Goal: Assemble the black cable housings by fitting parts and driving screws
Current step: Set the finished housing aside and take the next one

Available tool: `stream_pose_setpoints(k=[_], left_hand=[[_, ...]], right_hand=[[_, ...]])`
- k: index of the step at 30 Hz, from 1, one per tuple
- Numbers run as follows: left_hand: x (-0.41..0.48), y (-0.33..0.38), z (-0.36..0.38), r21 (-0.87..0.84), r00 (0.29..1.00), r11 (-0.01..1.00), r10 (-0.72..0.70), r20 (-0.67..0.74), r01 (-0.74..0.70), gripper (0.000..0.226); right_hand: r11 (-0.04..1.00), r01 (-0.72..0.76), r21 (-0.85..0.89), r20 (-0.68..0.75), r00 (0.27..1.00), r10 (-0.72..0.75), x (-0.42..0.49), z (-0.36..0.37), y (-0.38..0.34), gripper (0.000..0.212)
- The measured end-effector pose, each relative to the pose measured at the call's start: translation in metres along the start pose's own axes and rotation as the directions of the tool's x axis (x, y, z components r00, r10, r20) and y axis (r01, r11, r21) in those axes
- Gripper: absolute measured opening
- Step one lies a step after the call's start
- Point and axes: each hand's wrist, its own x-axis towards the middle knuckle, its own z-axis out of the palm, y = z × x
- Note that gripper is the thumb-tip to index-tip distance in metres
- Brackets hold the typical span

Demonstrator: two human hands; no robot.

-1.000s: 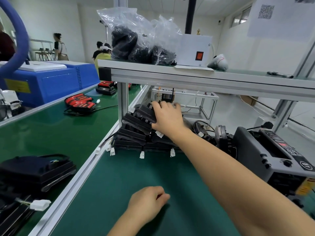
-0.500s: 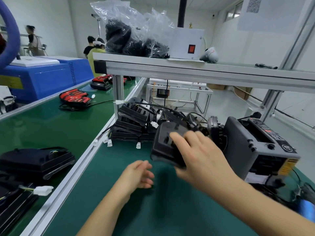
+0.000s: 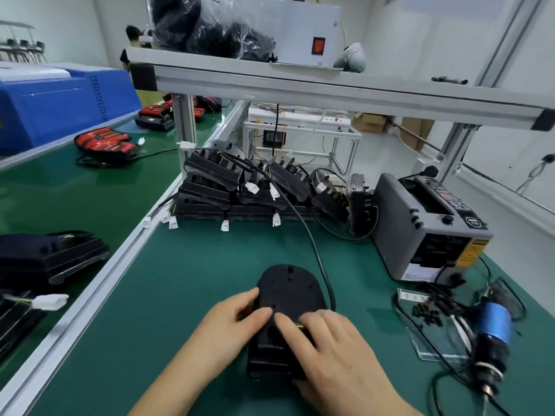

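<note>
Black housing (image 3: 289,291) gripped by left hand (image 3: 228,328), touched by right hand (image 3: 336,352).

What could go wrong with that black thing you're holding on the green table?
1. The black cable runs from the black housing back into the pile of housings. Pulling the housing closer might tug the pile over.
2. The left hand and right hand meet on the housing, so fingers could get pinched as parts snap together.
3. The small screws lie loose beside the electric screwdriver. A snagged cord could scatter them.
</note>
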Motion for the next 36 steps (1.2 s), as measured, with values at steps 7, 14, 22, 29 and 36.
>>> stream_pose_setpoints(k=[7,14,22,29,36], left_hand=[[-0.009,-0.015,0.002,0.024,0.998,1.000,0.004,0.055,-0.006,0.044],[-0.009,-0.017,0.001,0.053,0.998,0.997,-0.060,0.019,0.059,0.046],[-0.007,-0.019,-0.002,0.080,0.994,0.991,-0.108,0.022,0.106,0.049],[-0.005,-0.022,-0.004,0.043,0.996,0.997,-0.068,0.052,0.066,0.044],[0.006,-0.027,-0.011,0.086,0.986,0.996,-0.018,-0.167,0.032,0.019]], right_hand=[[0.993,0.011,0.121,0.100,0.995,-0.023,-0.020,0.000,0.001,0.081],[0.917,-0.227,0.328,0.140,0.972,0.191,-0.021,0.012,0.050,0.030],[0.215,-0.721,0.659,0.525,0.645,0.555,0.107,0.041,0.097,0.062],[0.049,-0.509,0.859,0.408,0.740,0.534,0.153,0.032,0.100,0.013],[0.068,-0.471,0.880,0.368,0.765,0.528,0.120,0.001,0.094,0.018]])
